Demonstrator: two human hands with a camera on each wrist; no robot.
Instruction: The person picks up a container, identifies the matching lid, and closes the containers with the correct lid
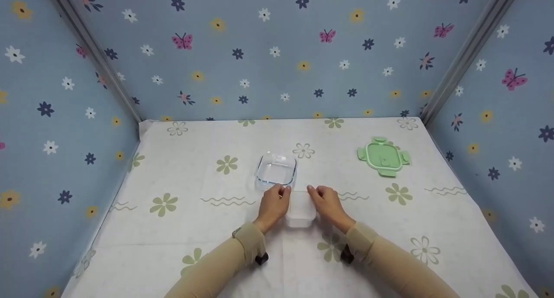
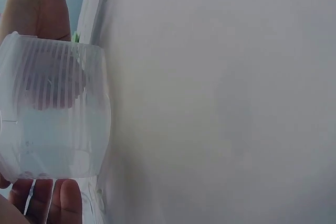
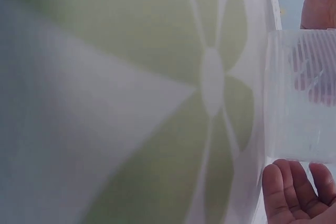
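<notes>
Holding a small translucent white ribbed plastic container [image 1: 300,211] between both hands on the flower-printed white tablecloth [image 1: 181,229], near the front centre of the table.

Left hand [image 1: 273,203] is pressing against the container's left side and right hand [image 1: 327,205] against its right side, fingers curled along the walls, so the hands are sitting close together with the container clamped between them. Container is resting on the cloth, just in front of a clear square glass dish [image 1: 276,170], which is standing open and appears to be nearly touching the left fingertips. Left wrist view is showing the ribbed wall [image 2: 52,103] with fingers [image 2: 63,200] at its edge; right wrist view is showing the same wall [image 3: 304,98] above the fingers [image 3: 294,192]. Pale green square lid with four clip flaps [image 1: 383,156] is lying flat, well apart to the right rear.
</notes>
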